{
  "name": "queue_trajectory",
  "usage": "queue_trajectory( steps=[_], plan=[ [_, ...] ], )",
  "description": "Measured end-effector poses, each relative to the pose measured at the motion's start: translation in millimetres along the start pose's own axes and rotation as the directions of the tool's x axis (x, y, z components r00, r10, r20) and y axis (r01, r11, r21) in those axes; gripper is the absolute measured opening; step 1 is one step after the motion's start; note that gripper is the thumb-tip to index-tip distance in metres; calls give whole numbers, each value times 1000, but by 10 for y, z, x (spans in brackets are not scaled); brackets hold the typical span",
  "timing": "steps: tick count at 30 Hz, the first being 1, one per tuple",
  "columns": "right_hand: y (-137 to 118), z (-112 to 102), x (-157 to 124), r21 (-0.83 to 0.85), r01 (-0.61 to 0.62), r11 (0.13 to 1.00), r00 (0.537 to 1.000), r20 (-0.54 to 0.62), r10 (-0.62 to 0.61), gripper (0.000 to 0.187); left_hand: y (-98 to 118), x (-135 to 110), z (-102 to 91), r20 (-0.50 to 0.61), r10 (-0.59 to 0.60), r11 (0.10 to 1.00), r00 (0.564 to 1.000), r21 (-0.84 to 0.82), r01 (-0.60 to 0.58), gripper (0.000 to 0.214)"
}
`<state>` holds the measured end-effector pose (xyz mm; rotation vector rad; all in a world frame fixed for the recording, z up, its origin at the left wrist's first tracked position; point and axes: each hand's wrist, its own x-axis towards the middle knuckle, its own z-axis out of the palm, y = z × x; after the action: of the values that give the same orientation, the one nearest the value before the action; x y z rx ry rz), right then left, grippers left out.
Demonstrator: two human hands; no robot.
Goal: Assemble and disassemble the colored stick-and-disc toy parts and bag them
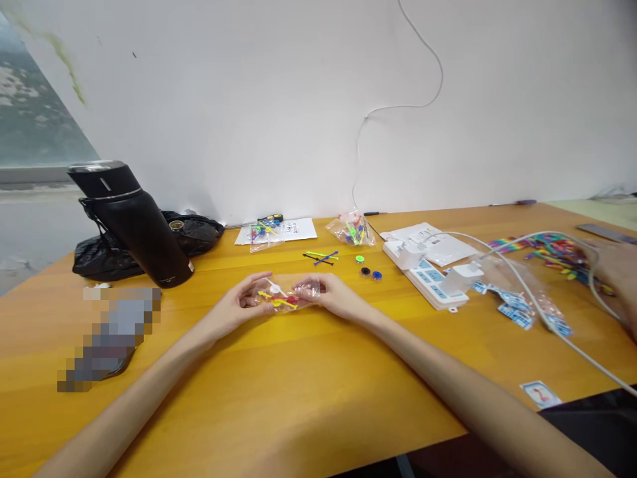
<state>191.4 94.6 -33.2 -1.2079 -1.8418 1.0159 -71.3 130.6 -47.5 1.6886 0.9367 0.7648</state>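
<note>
My left hand point(243, 304) and my right hand point(331, 297) rest on the yellow wooden table point(279, 398) and together hold a small clear plastic bag point(288, 297) between them. The bag holds small coloured plastic parts in yellow, red and white. Each hand has its fingers curled on one end of the bag. Just beyond the hands lie loose thin sticks point(321, 257) in yellow, blue and black, and three small round pieces: green point(359, 259), black point(365, 271) and blue point(377, 275).
A black flask point(134, 222) leans on a black bag point(199, 234) at back left. Two more clear bags of parts point(352, 229) and a paper sheet point(293, 230) lie near the wall. A white power strip point(432, 282) with cables, small packets and colourful strips point(562, 252) fill the right side.
</note>
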Motion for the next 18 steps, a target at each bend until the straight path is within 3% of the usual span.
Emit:
queue_trajectory(
  steps=[3, 6, 10, 14, 18],
  plan=[
    [-25, -42, -32, 3, 27, 1000, 990, 135, -27, 42, 13, -23, -7, 33, -18, 999, 999, -34, 19, 69],
    [-28, -40, -24, 158, 73, 985, 982, 159, -98, 40, 75, -51, 19, 5, -18, 989, 1000, -148, 19, 72],
    [8, -42, 50, 204, 66, 977, 998, -33, -61, 25, 168, -79, 76, -101, -48, 959, 994, -284, 18, 77],
    [37, -92, 105, 258, 73, 963, 983, -181, -26, 22, 149, -63, 93, -209, -77, 949, 975, -314, 8, 73],
    [47, -110, 106, 231, 85, 969, 962, -272, -19, 23, 109, -54, 97, -159, -96, 938, 983, -344, 36, 72]
  ],
)
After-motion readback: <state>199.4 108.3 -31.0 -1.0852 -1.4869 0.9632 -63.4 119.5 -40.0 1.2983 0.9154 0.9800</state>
